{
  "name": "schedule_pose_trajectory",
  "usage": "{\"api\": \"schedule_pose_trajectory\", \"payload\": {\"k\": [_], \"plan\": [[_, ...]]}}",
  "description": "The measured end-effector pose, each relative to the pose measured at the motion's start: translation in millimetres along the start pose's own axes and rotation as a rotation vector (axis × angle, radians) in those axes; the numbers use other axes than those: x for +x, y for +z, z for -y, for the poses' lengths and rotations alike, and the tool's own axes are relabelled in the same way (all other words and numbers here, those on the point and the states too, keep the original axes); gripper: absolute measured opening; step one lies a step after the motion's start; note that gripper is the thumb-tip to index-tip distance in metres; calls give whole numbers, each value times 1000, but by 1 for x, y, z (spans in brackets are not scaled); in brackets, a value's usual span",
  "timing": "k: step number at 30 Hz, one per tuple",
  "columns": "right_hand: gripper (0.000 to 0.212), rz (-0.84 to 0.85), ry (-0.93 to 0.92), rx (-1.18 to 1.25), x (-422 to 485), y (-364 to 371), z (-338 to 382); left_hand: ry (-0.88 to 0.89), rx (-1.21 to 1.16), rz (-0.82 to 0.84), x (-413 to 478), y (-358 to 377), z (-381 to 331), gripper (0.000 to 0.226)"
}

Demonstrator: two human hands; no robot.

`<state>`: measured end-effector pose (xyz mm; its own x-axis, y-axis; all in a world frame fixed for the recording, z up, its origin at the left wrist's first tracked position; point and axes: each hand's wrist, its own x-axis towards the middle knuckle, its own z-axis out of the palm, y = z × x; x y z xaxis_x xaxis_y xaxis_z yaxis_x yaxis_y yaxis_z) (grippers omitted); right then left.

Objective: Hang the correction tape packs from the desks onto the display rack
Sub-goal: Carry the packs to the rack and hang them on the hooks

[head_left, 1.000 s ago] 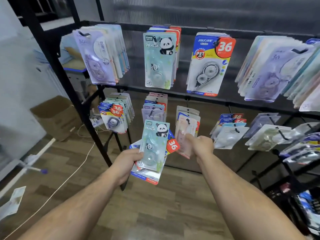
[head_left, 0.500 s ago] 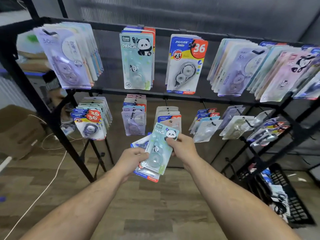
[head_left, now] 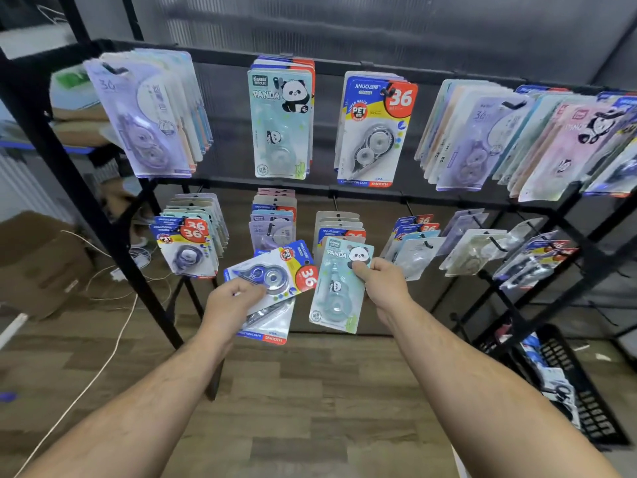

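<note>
My right hand pinches a teal panda correction tape pack near its top, just in front of the lower hooks. My left hand grips a small stack of blue "36" packs, fanned out and tilted sideways. The black display rack stands in front of me with two rows of hooks full of hanging packs. On the upper row a matching panda pack hangs left of a blue "36" pack.
A black basket with more packs sits on the wood floor at lower right. Cardboard boxes and loose white cables lie at left, behind the rack's slanted black leg.
My right hand has taken the panda pack off the stack in my left hand and drawn it to the right. The view has swung slightly left and closer.
</note>
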<state>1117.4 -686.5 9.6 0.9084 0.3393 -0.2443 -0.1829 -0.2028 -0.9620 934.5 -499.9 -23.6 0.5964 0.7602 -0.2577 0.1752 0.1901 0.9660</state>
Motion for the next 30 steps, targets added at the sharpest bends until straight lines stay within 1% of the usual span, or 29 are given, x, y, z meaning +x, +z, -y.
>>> {"api": "schedule_pose_trajectory", "payload": {"k": [3,7,10,11,13,16,18,20,21,24,25,27,29,30], "plan": [[21,-26,-1,2,6,5,4,-28,-53,-39,1,-8,-3,34],[19,-76,10,-60,20,13,1,-32,-72,-66,0,-17,-2,32],[27,-141,-4,-173,30,20,-1,-39,-36,-60,-2,-19,1,33],[29,-155,-6,-219,35,22,-2,-47,-18,-60,-3,-18,0,29],[27,-184,6,-339,44,26,-4,-48,8,-32,-2,-16,2,26],[41,-214,37,-476,54,27,2,-50,38,-24,1,-11,1,29],[42,-177,50,-568,59,25,7,-47,48,-30,1,-7,-2,29],[40,-142,54,-586,60,25,10,-43,52,-17,2,-3,-3,31],[35,-122,56,-519,59,26,9,-47,54,-13,3,-1,-2,33],[14,-55,100,-141,46,29,0,-59,79,-20,5,7,3,34],[13,1,110,-76,39,27,-2,-57,96,-21,5,9,5,33],[14,170,137,-20,24,24,-4,-55,119,-8,4,15,8,32],[13,320,155,-48,10,20,-6,-53,118,19,0,21,8,33],[12,356,145,-74,6,18,-7,-45,117,36,-2,24,9,35]]}}
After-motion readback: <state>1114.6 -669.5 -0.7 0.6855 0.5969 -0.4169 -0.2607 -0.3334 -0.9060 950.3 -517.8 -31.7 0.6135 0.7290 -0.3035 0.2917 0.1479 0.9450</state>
